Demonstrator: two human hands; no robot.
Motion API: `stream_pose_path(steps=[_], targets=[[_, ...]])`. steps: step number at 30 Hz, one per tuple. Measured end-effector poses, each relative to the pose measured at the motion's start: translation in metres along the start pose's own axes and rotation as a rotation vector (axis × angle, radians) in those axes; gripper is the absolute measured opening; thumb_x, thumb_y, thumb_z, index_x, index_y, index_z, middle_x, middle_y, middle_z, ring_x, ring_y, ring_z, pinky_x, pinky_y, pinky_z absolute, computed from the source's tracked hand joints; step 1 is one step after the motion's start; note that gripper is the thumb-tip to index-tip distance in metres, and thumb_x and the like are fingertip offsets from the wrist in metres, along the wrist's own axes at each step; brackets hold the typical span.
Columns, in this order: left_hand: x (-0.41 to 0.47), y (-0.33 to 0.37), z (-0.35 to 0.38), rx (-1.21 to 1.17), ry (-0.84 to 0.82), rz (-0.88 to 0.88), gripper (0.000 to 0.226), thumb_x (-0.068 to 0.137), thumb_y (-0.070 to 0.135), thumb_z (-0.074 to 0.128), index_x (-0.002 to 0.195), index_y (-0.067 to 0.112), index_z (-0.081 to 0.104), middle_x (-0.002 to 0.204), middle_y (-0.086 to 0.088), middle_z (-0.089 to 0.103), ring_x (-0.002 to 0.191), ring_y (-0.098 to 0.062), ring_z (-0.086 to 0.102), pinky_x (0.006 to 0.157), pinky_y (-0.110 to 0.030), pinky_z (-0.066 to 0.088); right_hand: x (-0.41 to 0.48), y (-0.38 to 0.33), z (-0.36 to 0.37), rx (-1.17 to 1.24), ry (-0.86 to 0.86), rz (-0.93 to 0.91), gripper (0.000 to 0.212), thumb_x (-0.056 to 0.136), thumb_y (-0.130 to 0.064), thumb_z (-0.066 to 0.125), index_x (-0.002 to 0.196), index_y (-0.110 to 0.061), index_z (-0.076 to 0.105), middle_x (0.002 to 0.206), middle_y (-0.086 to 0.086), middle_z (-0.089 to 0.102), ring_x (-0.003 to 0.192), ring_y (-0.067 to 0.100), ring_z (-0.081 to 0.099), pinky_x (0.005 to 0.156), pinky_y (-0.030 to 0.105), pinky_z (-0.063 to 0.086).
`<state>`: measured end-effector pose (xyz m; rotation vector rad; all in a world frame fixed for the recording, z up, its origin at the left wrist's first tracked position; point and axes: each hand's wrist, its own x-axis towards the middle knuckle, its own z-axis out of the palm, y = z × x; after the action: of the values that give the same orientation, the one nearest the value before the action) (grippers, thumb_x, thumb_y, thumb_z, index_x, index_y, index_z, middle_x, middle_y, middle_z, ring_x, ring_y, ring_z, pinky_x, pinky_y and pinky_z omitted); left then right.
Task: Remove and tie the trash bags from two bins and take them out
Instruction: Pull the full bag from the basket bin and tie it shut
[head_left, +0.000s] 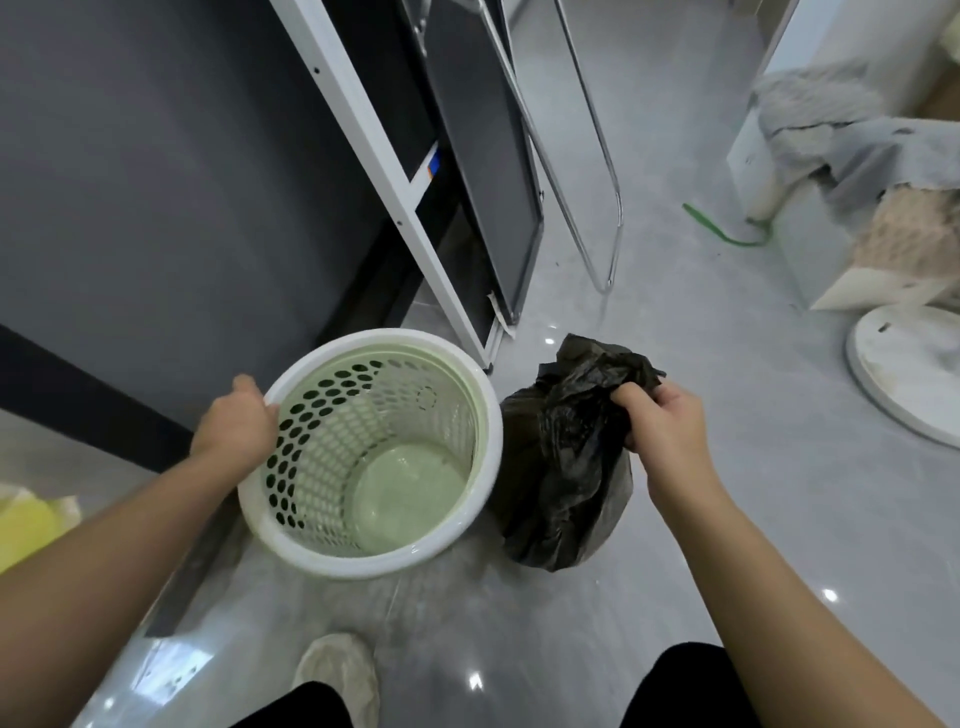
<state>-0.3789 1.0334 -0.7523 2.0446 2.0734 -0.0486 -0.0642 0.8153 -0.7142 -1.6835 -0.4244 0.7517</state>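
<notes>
A pale green perforated bin (467, 499) with a white rim stands on the grey floor, with no bag inside. My left hand (236, 428) grips its rim on the left side. Just right of the bin sits a black trash bag (563, 467), crumpled and resting on the floor. My right hand (665, 426) is closed around the gathered top of the bag. The bag's mouth is bunched and untied.
A white frame (374, 156) and dark panels lean against the grey wall behind the bin. A chrome rack leg (597, 208) stands beyond. At right lie a round white base (904, 379), cloth-covered clutter and a green strap (717, 228). A yellow bag (26, 525) sits far left.
</notes>
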Motion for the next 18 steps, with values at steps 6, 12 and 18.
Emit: stream_pose_path(steps=[6, 12, 18], targets=[[0.009, -0.014, 0.007, 0.045, -0.029, 0.037, 0.022, 0.098, 0.029, 0.036, 0.103, 0.009, 0.046, 0.085, -0.014, 0.058, 0.072, -0.03, 0.056, 0.056, -0.036, 0.046, 0.005, 0.013, 0.01, -0.007, -0.001, 0.019, 0.02, 0.077, -0.011, 0.056, 0.064, -0.001, 0.044, 0.064, 0.007, 0.034, 0.063, 0.02, 0.031, 0.058, 0.036, 0.025], [0.003, -0.011, 0.034, -0.037, -0.03, 0.01, 0.019, 0.098, 0.024, 0.033, 0.103, 0.006, 0.038, 0.102, -0.021, 0.056, 0.084, -0.035, 0.055, 0.066, -0.042, 0.044, 0.004, 0.028, 0.019, -0.168, -0.038, 0.012, 0.026, 0.071, -0.023, 0.053, 0.072, 0.0, 0.041, 0.064, 0.007, 0.033, 0.062, 0.02, 0.03, 0.061, 0.038, 0.026], [0.007, -0.004, 0.027, -0.063, -0.003, -0.081, 0.034, 0.098, 0.028, 0.035, 0.122, 0.004, 0.035, 0.125, -0.026, 0.044, 0.107, -0.044, 0.049, 0.08, -0.049, 0.041, 0.003, 0.028, 0.018, -0.153, -0.041, -0.037, 0.022, 0.076, -0.016, 0.054, 0.074, 0.004, 0.044, 0.064, 0.007, 0.036, 0.061, 0.017, 0.034, 0.059, 0.035, 0.028]])
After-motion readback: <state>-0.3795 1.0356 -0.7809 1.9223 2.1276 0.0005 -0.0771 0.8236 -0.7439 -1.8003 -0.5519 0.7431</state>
